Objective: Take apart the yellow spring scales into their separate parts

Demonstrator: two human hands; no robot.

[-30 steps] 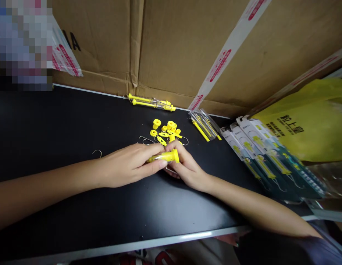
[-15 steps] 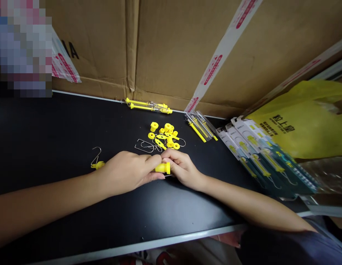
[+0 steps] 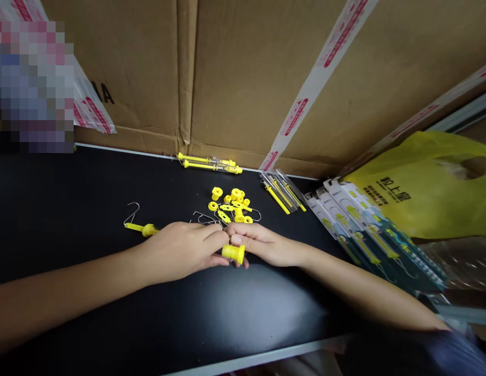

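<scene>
My 2 hands, left point(image 3: 184, 249) and right point(image 3: 266, 245), pinch 1 yellow cap point(image 3: 234, 253) (light, stiff plastic, likely slippery); best gripped by its flanged rim above the surface point(image 3: 70, 183).

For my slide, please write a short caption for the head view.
Both hands, left hand and right hand, hold a yellow capped piece over a black table near loose yellow parts.

Black desk point(image 3: 70, 177) with pale metal edging. Taped cardboard boxes point(image 3: 235, 73) wall off the space directly behind desk. Yellow plastic bag point(image 3: 431, 193) at desk's right end. Dim light.
</scene>
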